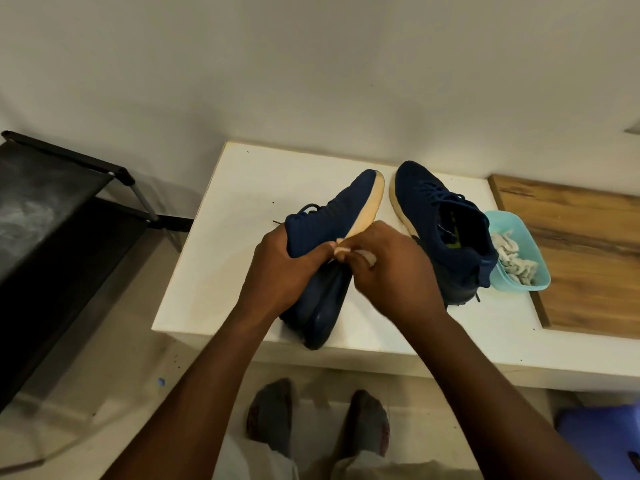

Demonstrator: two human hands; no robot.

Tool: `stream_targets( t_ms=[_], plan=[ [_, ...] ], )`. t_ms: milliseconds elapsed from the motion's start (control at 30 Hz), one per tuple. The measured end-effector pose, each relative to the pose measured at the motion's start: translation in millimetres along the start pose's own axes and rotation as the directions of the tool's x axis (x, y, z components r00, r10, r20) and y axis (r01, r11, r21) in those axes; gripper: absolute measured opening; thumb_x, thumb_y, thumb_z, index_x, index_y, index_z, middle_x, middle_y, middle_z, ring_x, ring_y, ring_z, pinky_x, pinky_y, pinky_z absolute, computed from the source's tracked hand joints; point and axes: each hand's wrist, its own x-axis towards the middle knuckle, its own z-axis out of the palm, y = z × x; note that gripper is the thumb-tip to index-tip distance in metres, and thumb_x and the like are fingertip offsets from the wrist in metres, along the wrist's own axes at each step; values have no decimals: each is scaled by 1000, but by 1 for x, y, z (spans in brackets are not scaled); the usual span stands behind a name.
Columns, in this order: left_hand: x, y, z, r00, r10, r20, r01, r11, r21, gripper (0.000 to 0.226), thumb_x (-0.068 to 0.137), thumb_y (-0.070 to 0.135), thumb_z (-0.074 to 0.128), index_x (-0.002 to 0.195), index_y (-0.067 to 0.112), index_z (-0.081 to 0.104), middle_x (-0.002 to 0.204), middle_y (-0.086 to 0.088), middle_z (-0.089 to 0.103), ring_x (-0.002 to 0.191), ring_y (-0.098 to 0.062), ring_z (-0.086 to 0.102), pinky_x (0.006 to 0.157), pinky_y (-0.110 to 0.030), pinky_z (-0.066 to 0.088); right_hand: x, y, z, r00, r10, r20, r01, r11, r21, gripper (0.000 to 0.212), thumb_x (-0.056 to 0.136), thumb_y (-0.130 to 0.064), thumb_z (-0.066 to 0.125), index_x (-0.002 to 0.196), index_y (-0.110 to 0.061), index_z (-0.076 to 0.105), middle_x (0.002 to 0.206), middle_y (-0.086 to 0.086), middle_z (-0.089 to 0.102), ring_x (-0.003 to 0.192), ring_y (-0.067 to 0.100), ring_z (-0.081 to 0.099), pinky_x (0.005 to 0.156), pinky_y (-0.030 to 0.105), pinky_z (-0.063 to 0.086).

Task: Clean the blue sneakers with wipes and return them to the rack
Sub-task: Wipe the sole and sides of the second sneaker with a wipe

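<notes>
Your left hand (280,271) grips the blue sneaker (329,216) lying on its side, its pale sole facing 3 o'clock, while your right hand (394,275) pinches a white wipe (371,259) against that sole. The other sneaker (446,233) stands upright on the white table (221,258) at 3 o'clock of your hands, a teal tub (519,225) just beyond it; the black rack (52,216) sits at 9 o'clock.

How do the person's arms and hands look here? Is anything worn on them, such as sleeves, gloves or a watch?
Both are bare. The left hand and the right hand wear no gloves, and no ring shows on the visible fingers. The left forearm and the right forearm carry no sleeve, watch or band as far as the picture reaches.
</notes>
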Motion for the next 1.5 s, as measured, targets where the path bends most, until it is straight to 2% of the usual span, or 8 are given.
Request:
stream_targets(
  t_ms=[167, 400, 600, 733, 867, 1100, 1333, 1500],
  plan=[
    [-4, -1, 9, 1000, 11, -29, -12, 1000, -26, 52, 79, 45, 82, 121, 21, 62, 108, 9, 68, 98, -11, 66, 85, -31, 57, 16, 7, 11, 972, 114, -205, -112, 993, 23, 20, 100, -34, 55, 109, -24, 70, 101, -6, 60, 81, 6, 56, 64, 23, 45],
    [-5, 1, 7, 998, 28, -53, -29, 999, -21, 32, 81, 48, 80, 102, 30, 63, 93, 16, 69, 85, -2, 66, 71, -23, 55, -5, -6, -5, 988, 116, 100, -131, 977, 167, 13, 90, -38, 67, 94, -29, 75, 89, -11, 64, 80, 7, 59, 69, 28, 50],
    [-5, -1, 12, 999, 37, -23, -38, 998, -53, 37, 84, 41, 80, 112, 29, 60, 101, 17, 67, 92, -3, 65, 76, -23, 54, 22, 13, -1, 973, 150, -176, -133, 986, 102, 17, 95, -37, 61, 98, -27, 75, 91, -6, 60, 78, 8, 57, 68, 33, 51],
    [-6, -3, 12, 997, 49, -63, -51, 998, -34, 38, 82, 45, 79, 111, 28, 60, 99, 17, 66, 91, -2, 65, 73, -19, 52, 5, -2, -5, 983, 172, 59, -179, 970, 161, 13, 92, -32, 67, 97, -27, 77, 93, -8, 67, 80, 6, 61, 67, 23, 47],
    [-5, -5, 11, 997, 59, -52, -62, 997, -44, 36, 85, 46, 77, 111, 26, 62, 99, 13, 70, 90, -5, 67, 75, -24, 57, -17, -18, -19, 903, 66, 424, -229, 910, 346, 8, 82, -32, 79, 89, -29, 80, 77, -16, 69, 66, -8, 56, 53, 10, 38],
    [-7, -2, 14, 998, 21, -54, -24, 999, -47, 34, 88, 57, 69, 101, 26, 65, 91, 13, 70, 86, -5, 67, 76, -29, 57, 7, -6, -2, 984, 174, -31, -171, 981, 89, 16, 95, -37, 61, 98, -33, 76, 92, -7, 66, 81, 10, 62, 67, 28, 51],
    [-6, 3, 13, 997, -24, -76, 21, 999, -43, 47, 98, 62, 43, 99, 19, 61, 90, 5, 69, 82, -8, 66, 67, -24, 51, -37, -54, -16, 873, -24, 488, -42, 991, 125, 12, 89, -32, 70, 99, -32, 76, 95, -16, 71, 83, 3, 64, 80, 29, 57],
    [-5, 3, 13, 997, -31, -78, 26, 998, -63, 46, 100, 62, 41, 81, 23, 58, 71, 7, 62, 64, -3, 60, 60, -22, 44, -15, -34, -9, 994, 13, 107, -14, 1000, 6, 10, 91, -33, 67, 94, -32, 76, 90, -11, 67, 79, 11, 62, 70, 33, 53]
  ],
)
